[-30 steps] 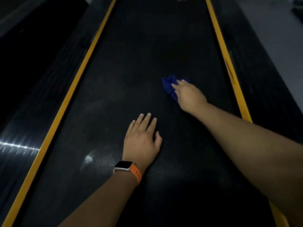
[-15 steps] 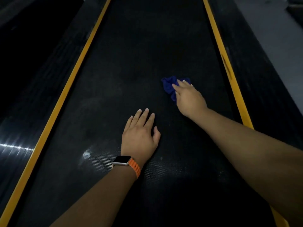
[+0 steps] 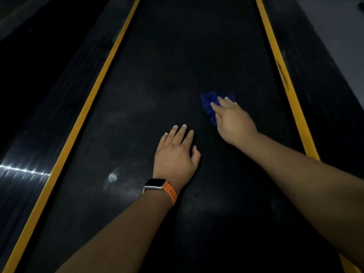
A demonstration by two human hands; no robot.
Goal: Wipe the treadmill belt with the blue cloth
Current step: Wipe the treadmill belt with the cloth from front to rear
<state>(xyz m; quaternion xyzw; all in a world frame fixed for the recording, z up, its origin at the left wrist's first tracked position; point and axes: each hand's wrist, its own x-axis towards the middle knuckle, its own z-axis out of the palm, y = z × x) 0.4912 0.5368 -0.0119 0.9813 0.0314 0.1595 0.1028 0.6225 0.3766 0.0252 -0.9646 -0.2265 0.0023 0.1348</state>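
Note:
The black dotted treadmill belt [image 3: 167,75] runs away from me between two yellow stripes. A crumpled blue cloth [image 3: 207,104] lies on the belt right of centre. My right hand [image 3: 232,121] presses on it with straight fingers, and most of the cloth is hidden under the palm. My left hand [image 3: 176,154] rests flat on the belt a little nearer and to the left, fingers spread, holding nothing. An orange-strapped watch sits on that wrist.
A yellow stripe [image 3: 94,91] borders the belt on the left and another yellow stripe [image 3: 283,75] on the right. Black side rails [image 3: 39,119] lie beyond them. Grey floor [image 3: 338,26] shows at the far right.
My right hand and the blue cloth have slid slightly to the left and nearer on the belt. My left hand has barely shifted.

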